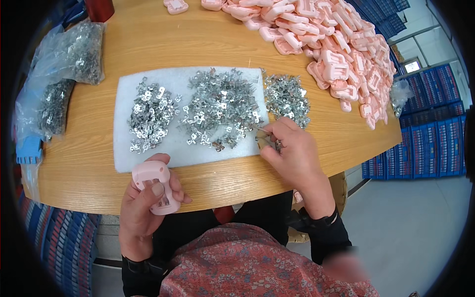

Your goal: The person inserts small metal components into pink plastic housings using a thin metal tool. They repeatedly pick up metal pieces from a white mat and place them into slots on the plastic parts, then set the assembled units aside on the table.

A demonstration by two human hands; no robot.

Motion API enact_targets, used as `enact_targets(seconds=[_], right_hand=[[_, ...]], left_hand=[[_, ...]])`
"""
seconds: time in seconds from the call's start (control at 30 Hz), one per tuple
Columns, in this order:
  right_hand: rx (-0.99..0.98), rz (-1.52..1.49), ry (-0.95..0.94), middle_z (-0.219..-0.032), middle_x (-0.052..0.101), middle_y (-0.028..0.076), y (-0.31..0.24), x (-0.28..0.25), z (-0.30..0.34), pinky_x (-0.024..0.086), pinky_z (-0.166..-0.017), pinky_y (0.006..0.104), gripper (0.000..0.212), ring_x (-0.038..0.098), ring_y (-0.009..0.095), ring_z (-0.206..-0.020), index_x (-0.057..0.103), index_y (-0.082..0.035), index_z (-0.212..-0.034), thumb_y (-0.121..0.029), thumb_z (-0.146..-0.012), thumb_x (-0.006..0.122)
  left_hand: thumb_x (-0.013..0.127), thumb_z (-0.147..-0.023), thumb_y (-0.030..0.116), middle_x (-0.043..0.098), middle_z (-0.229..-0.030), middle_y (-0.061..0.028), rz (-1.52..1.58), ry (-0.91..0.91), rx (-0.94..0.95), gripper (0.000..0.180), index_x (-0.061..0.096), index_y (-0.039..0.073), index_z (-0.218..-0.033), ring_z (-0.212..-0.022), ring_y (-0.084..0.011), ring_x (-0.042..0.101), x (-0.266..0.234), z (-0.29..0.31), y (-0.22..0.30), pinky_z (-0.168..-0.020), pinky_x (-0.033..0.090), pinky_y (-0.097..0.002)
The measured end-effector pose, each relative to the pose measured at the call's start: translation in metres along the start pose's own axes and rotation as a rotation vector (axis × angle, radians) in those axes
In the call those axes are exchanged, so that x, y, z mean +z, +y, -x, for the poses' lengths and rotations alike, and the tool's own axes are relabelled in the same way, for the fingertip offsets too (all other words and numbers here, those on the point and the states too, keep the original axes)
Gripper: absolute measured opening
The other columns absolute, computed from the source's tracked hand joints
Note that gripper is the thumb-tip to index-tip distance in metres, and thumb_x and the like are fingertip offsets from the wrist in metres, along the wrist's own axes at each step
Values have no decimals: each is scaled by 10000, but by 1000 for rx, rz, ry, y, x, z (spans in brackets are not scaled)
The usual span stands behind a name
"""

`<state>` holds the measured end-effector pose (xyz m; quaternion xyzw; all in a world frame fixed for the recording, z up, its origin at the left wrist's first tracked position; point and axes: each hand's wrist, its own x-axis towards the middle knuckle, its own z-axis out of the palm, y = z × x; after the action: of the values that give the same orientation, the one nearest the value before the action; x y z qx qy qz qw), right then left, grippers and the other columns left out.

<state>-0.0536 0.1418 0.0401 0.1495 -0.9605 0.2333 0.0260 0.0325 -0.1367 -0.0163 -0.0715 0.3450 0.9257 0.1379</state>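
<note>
My left hand is closed around a pink plastic casing, held over the table's near edge. The thumb lies across the recess in its middle, where some metal shows. My right hand is at the right edge of a white foam sheet, its fingers pinching what look like thin metal tweezers. The tips point left, towards a pile of small springy metal contacts. Flat metal contact plates lie heaped on the sheet's left part. A third metal pile sits just right of the sheet.
A big heap of pink casings covers the table's far right. Clear bags of metal parts lie on the left, near a dark red container. Stacked blue trays stand right of the wooden table, with others at lower left.
</note>
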Motion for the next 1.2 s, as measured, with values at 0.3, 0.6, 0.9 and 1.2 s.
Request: enact_targets(seconds=[0.3, 0.6, 0.9, 1.2], right_hand=[[-261, 49, 46, -846, 622, 63, 0, 15, -18, 504, -624, 338, 192, 628, 237, -720, 697, -104, -967, -62, -781, 709], [38, -501, 33, -772, 508, -16, -8, 11, 5, 374, -574, 218, 131, 454, 56, -665, 654, -30, -906, -54, -805, 733], [-30, -540, 0, -761, 546, 52, -30, 9, 23, 452, -567, 264, 172, 546, 136, -620, 624, -10, -898, -15, -739, 689], [-4, -150, 100, -776, 617, 90, 8, 13, 24, 505, -598, 348, 161, 651, 239, -699, 644, -52, -884, -58, -738, 712]], left_hand=[[650, -903, 139, 624, -958, -150, 9, -3, -2, 542, 433, 25, -1386, -851, -240, 652, 2, -1, 2, -797, 580, -451], [605, -899, 35, 655, -1060, -137, -56, -26, -117, 606, 357, 13, -1451, -945, -257, 683, 41, -15, 1, -876, 562, -390], [565, -916, 24, 666, -1032, -97, -93, -16, -180, 512, 439, 7, -1412, -918, -213, 681, 51, -23, -10, -860, 572, -362], [541, -907, 77, 655, -1001, -108, -94, 83, -48, 512, 435, -28, -1397, -904, -204, 666, 38, -16, -7, -839, 586, -407]])
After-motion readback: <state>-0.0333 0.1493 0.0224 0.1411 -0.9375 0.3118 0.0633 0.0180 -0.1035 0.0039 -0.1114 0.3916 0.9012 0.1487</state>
